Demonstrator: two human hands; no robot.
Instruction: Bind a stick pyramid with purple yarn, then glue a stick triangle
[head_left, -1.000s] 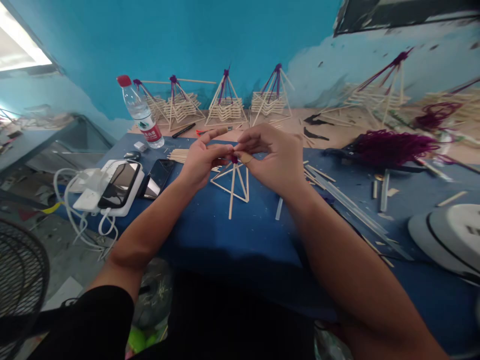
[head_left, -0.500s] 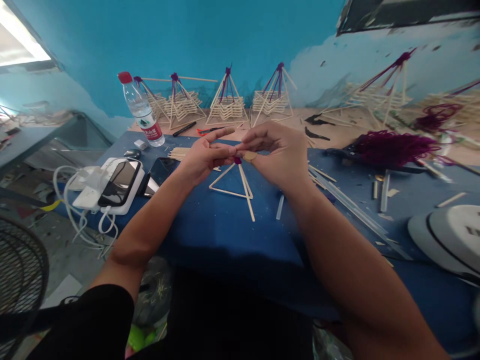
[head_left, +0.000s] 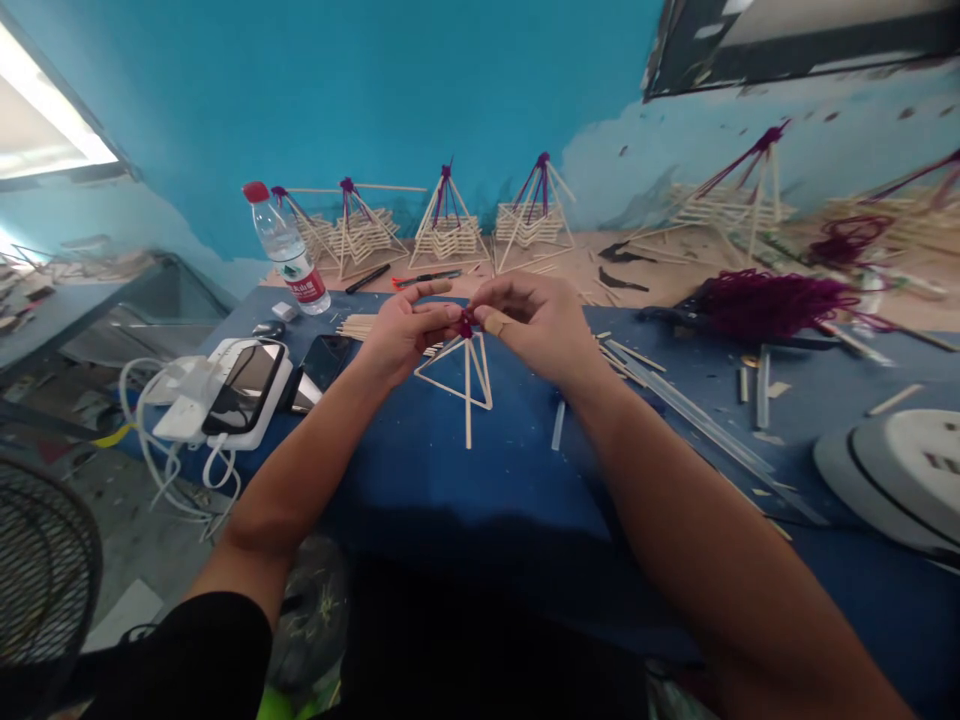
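Observation:
A small frame of thin wooden sticks (head_left: 452, 392) hangs or stands in front of me, its sticks meeting at a purple yarn binding (head_left: 466, 328). My left hand (head_left: 405, 335) pinches that yarn between thumb and finger, with another finger stretched out above. From the right, my right hand (head_left: 536, 325) closes thumb and fingertips on the same yarn. A tan band or patch sits on its thumb. The fingertips hide part of the knot. One stick points down toward me from the top.
Several finished stick frames with purple tops (head_left: 448, 225) line the wall. A water bottle (head_left: 296, 260), phones and a charger (head_left: 244, 385) stand left. Purple yarn (head_left: 780, 300), clear glue sticks (head_left: 690, 410) and a white round device (head_left: 889, 480) are on the right. A fan (head_left: 45, 560) stands lower left.
The stick frame has turned between my fingers; its near stick now points straight toward me instead of slanting right. Both hands stay at the yarn. The view has shifted slightly.

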